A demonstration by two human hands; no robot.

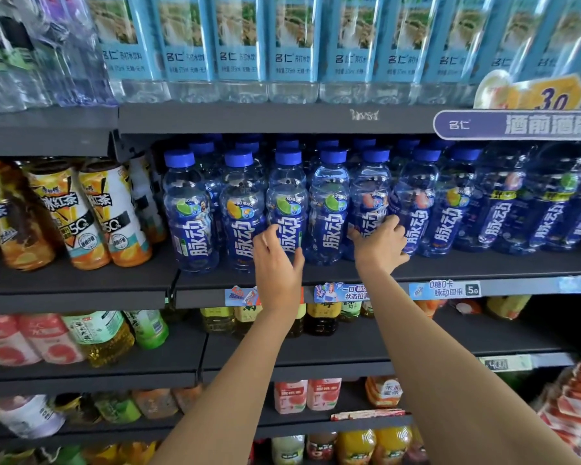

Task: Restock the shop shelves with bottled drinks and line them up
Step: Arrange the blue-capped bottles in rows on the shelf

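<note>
Head view, and we're right up at the middle shelf [316, 266], where the blue-capped bottles [326, 203] stand in a front row with more rows behind. They look full, so we judge them fairly heavy for their size, with stiff shoulders but a smooth, glossy label sleeve that could slip. The waist, just below the shoulder bulge, looks like the best place to take hold; nudging low at the base should slide one without tipping it.

Our left hand [277, 260] is in front of the third bottle [287, 199] from the left, fingers loosely spread and apart, thumb out to the right. It seems to hover at the label, holding nothing; whether the fingertips touch the plastic, we cannot tell.

Our right hand [379, 245] is further right, at the fifth bottle [371, 196]. Its fingers curl round the lower label, thumb on the left side, so it looks like a grip on that bottle.

The front row looks nearly even, so we judge this as lining-up work.
</note>
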